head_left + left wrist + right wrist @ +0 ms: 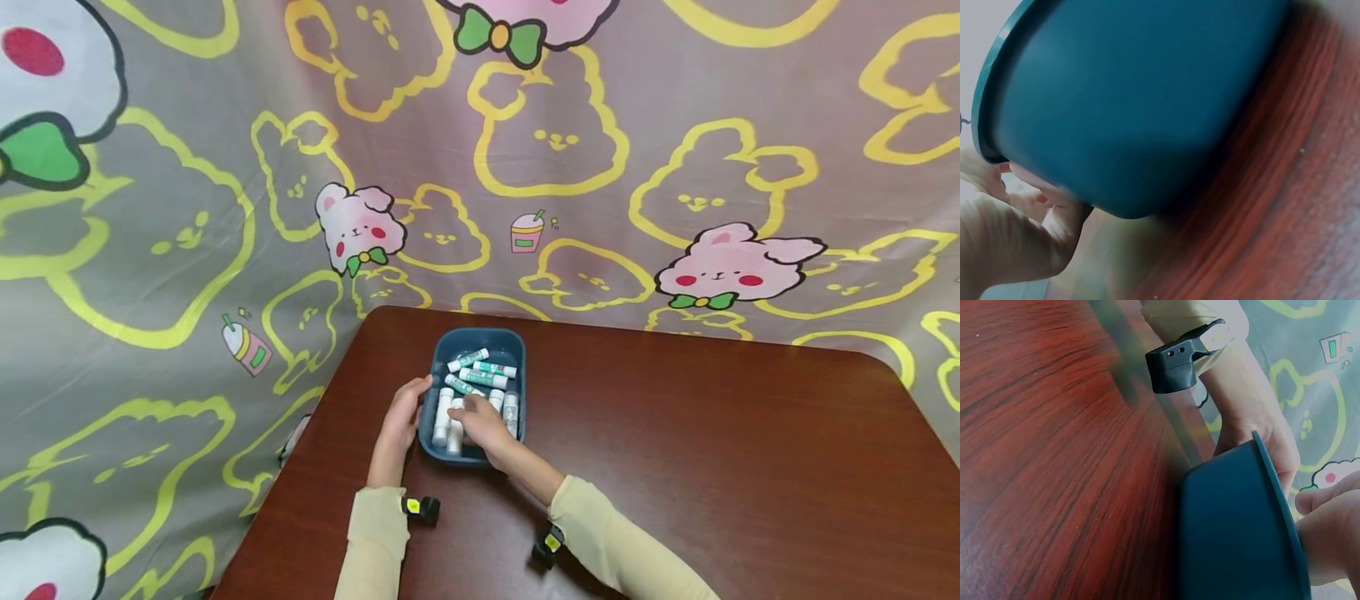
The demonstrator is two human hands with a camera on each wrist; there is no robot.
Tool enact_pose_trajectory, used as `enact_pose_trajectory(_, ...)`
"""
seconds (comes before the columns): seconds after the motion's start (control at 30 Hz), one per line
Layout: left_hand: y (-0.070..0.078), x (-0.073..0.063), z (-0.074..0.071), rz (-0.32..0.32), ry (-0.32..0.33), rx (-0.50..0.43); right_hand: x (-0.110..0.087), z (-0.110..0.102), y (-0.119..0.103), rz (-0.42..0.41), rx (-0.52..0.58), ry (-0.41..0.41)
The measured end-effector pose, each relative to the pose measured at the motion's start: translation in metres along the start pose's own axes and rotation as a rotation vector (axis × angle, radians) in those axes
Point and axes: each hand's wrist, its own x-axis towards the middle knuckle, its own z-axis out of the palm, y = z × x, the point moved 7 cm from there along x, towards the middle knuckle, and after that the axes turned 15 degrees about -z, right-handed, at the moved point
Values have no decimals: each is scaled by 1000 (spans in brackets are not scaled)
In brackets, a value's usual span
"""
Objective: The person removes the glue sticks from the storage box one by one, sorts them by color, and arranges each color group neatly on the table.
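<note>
A person's two bare hands work at a dark blue, round-cornered tray (491,340) that stands on a reddish-brown tabletop (712,433). The left grip (402,412) lies along the tray's outer wall, its fingers loosely bent and touching the side near the rim rather than wrapped round it. The right grip (483,425) reaches over the rim into the near part of the tray, back of the hand up, thumb pointing toward the left grip. Its fingertips are hidden, so it cannot be told how far open it is or whether it has hold of a tube.

Small capped tubes lie beneath and around the right grip. White tubes (442,417) rest side by side just to its left, another tube (511,414) lies just to its right, and green-labelled tubes (483,378) lie beyond it at mixed slants.

For good handling, the left grip would best press lightly, enough to stop the tray sliding. The right grip would do well to take one tube at a time by the middle, thumb opposite fingers, because round, smooth tubes are likely to roll. Moving it slowly and nearly straight up should spare its neighbours a knock
</note>
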Motion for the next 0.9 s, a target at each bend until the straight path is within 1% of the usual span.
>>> enact_pose_trajectory(0.1,1,0,0,-3,3,13,0,0,0,1,3,-1)
enact_pose_trajectory(0.2,1,-1,0,-5,-5,21,0,2,1,-13,-24,-12)
enact_pose_trajectory(0.4,3,-4,1,1,1,32,3,8,2,-73,-72,-61)
enact_pose_trajectory(0.5,3,-5,1,-1,2,37,3,10,4,-65,-77,-94)
enact_pose_trajectory(0.63,3,-5,2,1,-12,47,1,10,4,-47,-81,-129)
enact_pose_trajectory(0.77,3,-5,2,2,-12,53,1,9,6,-46,-80,-131)
enact_pose_trajectory(0.9,3,-4,2,6,-4,58,2,8,11,-11,-43,-120)
